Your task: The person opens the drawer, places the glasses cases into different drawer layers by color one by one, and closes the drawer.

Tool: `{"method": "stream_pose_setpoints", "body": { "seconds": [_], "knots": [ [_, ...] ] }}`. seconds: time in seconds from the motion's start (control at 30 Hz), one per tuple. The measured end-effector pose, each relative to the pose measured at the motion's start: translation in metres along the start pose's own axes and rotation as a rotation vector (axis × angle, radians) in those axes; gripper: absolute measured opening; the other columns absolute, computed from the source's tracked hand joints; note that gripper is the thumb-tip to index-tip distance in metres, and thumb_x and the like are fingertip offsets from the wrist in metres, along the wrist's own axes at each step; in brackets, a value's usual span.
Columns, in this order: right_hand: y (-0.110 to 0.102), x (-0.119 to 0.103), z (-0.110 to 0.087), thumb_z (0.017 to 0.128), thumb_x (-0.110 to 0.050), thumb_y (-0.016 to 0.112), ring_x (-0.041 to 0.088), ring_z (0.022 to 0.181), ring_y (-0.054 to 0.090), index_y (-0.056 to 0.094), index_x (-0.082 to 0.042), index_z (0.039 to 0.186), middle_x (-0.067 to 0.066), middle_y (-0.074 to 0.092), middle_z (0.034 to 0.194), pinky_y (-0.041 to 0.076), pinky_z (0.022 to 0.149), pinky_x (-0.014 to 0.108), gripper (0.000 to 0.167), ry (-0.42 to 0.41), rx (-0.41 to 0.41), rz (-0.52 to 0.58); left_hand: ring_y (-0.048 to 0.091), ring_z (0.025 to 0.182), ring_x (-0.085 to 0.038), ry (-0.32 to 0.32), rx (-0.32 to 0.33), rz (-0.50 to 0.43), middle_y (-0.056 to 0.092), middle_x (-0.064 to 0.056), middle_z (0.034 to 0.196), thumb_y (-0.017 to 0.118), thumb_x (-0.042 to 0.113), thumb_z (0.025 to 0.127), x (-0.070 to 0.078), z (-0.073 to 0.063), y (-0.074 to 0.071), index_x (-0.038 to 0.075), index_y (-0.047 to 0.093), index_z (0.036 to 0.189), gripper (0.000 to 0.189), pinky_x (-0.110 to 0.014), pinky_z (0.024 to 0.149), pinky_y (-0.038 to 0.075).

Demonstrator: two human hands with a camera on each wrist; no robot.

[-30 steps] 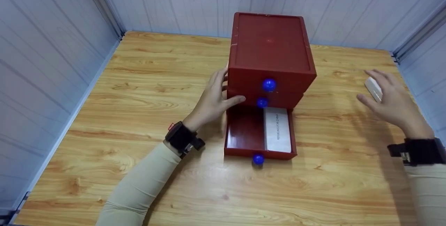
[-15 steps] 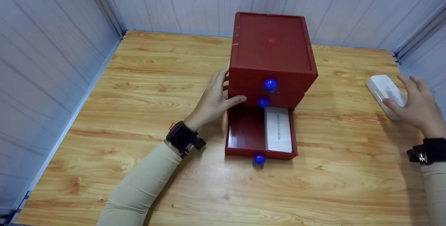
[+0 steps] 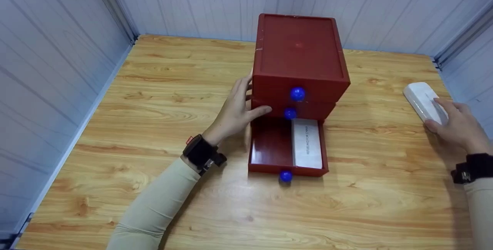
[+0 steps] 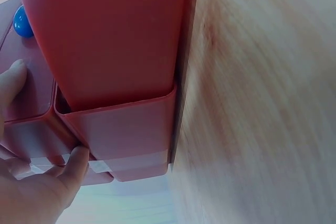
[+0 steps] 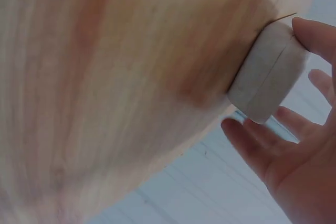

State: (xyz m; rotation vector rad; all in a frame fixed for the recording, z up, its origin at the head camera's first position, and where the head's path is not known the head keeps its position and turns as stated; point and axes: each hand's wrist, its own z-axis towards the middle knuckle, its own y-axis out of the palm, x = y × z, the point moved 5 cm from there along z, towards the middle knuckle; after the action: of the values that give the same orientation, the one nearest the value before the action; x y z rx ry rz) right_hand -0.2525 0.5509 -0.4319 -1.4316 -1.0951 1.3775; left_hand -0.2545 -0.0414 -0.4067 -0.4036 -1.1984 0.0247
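Observation:
A red drawer cabinet (image 3: 300, 49) with blue knobs stands at the back centre in the head view. Its bottom drawer (image 3: 271, 142) is pulled out, and a white box with printed text (image 3: 308, 146) lies in its right half. My left hand (image 3: 237, 111) grips the cabinet's left front edge, thumb across the front and fingers against the side wall. At the far right, my right hand (image 3: 460, 126) holds a long white case with rounded edges (image 3: 421, 98) between thumb and fingers. The right wrist view shows the thumb at one end of the case (image 5: 270, 72) and fingers by the other.
The wooden table (image 3: 173, 88) spreads out around the cabinet. White panel walls (image 3: 192, 3) border it at the back and sides, and the right wall stands close to my right hand. The open drawer juts toward the front, with its blue knob (image 3: 285, 176) foremost.
My right hand has moved right across the white case, then closed its thumb and fingers on the near end. The left hand, cabinet and drawer have stayed in place.

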Motion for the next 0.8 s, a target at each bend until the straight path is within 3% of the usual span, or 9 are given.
{"method": "stream_pose_setpoints", "body": {
  "seconds": [0.13,0.43,0.67,0.8],
  "knots": [
    [0.002,-0.001,0.001,0.11,-0.031,0.053,0.072,0.124,0.032,0.022,0.003,0.165,0.055,0.023,0.144,0.036,0.095,0.084,0.071,0.017,-0.034,-0.026,0.049,0.143,-0.024,-0.016,0.0,0.011,0.038,-0.01,0.159,0.087,0.022,0.09,-0.001,0.0,0.0,0.016,0.024,0.169,0.101,-0.034,0.109,0.053],
    [0.001,-0.008,0.003,0.107,-0.032,0.058,0.069,0.118,0.036,0.024,0.005,0.163,0.055,0.028,0.136,0.039,0.091,0.082,0.075,0.031,-0.093,-0.043,0.049,0.143,-0.027,-0.026,-0.004,-0.022,0.036,-0.011,0.159,0.086,0.02,0.09,-0.001,-0.001,0.0,0.016,0.025,0.169,0.1,-0.036,0.108,0.054],
    [0.0,-0.012,0.0,0.105,-0.03,0.06,0.068,0.115,0.038,0.027,0.008,0.16,0.055,0.032,0.133,0.041,0.087,0.081,0.075,0.022,-0.085,-0.059,0.049,0.143,-0.024,-0.027,-0.001,0.024,0.037,-0.01,0.16,0.086,0.023,0.091,0.0,-0.001,-0.001,0.016,0.023,0.169,0.1,-0.028,0.109,0.052],
    [0.003,-0.017,-0.004,0.104,-0.027,0.06,0.067,0.113,0.04,0.029,0.011,0.157,0.055,0.036,0.13,0.042,0.084,0.079,0.072,-0.014,-0.075,-0.084,0.048,0.144,-0.024,-0.014,-0.005,0.027,0.038,-0.011,0.159,0.085,0.023,0.091,0.0,-0.002,-0.001,0.015,0.023,0.169,0.1,-0.03,0.109,0.052]
  ]
}}
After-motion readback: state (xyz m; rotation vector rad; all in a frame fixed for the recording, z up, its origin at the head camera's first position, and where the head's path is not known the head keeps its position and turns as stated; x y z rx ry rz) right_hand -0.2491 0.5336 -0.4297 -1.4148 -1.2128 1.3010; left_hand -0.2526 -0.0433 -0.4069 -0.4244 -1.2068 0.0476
